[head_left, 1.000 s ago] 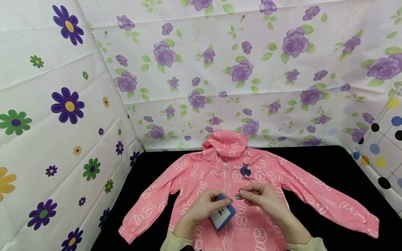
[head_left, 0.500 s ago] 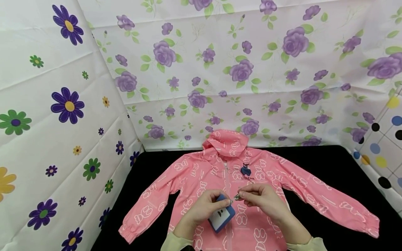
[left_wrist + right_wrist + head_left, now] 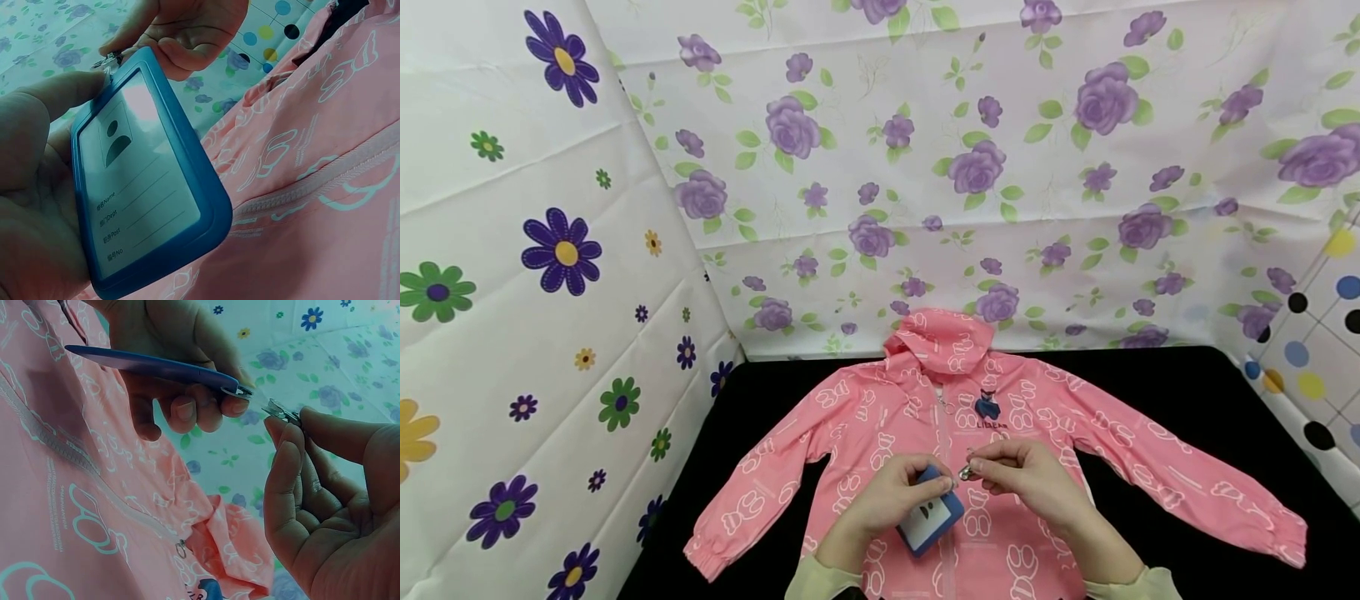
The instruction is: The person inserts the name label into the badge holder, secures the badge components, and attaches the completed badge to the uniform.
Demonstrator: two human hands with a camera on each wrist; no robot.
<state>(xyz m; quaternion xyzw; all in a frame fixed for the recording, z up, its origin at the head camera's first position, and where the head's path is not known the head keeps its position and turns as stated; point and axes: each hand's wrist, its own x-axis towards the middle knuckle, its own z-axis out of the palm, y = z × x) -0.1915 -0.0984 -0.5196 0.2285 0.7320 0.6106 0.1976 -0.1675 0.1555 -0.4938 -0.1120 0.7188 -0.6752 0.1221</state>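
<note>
A blue-framed ID badge holder (image 3: 147, 187) with a white card inside is gripped by my left hand (image 3: 883, 496) along its upper edge. My right hand (image 3: 1030, 475) pinches a small metal clip (image 3: 282, 411) between thumb and forefinger. A clear strap (image 3: 257, 395) runs between the clip and the badge's top end. Both hands are over the front of a pink hooded jacket (image 3: 910, 425), which lies spread out with its sleeves to the sides. Its zipper (image 3: 94, 469) runs down the middle, with a ring pull (image 3: 181, 549) near the collar.
Under the jacket is a black table surface (image 3: 1150, 375). A purple-rose curtain (image 3: 925, 167) hangs behind, a daisy-print cloth (image 3: 550, 333) covers the left side, and a dotted cloth (image 3: 1311, 358) is on the right.
The right hand has shifted slightly left, bringing the clip a little nearer the badge holder and turning it a bit. The left hand and the jacket stay almost still.
</note>
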